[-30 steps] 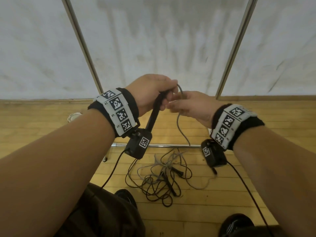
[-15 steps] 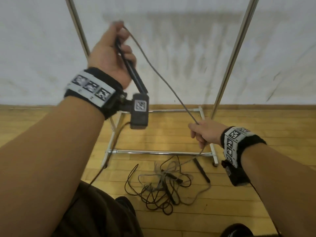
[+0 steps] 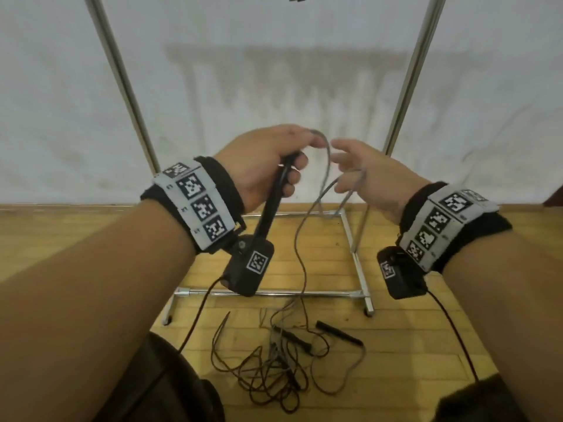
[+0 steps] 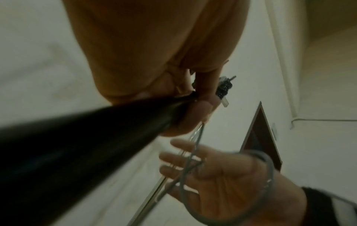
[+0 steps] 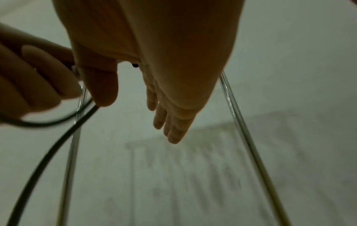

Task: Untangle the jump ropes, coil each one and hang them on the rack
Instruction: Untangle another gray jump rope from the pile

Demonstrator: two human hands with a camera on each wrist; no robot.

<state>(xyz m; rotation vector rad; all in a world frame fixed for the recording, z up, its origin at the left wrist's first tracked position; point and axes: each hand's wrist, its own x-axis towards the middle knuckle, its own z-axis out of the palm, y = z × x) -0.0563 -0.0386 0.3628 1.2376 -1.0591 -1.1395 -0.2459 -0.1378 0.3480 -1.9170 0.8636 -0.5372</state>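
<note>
The grey jump rope (image 3: 326, 175) now loops between hands brought back together: the left hand (image 3: 262, 166) grips its black handle (image 3: 271, 205), the right hand (image 3: 365, 175), fingers spread, carries a fresh coil. The tangle (image 3: 274, 363) stays on the floor.

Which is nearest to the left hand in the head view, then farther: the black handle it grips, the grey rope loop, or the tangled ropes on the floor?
1. The black handle, gripped in the left hand.
2. The grey rope loop, just to its right, draped over the right hand.
3. The tangled ropes, far below on the wooden floor.
</note>
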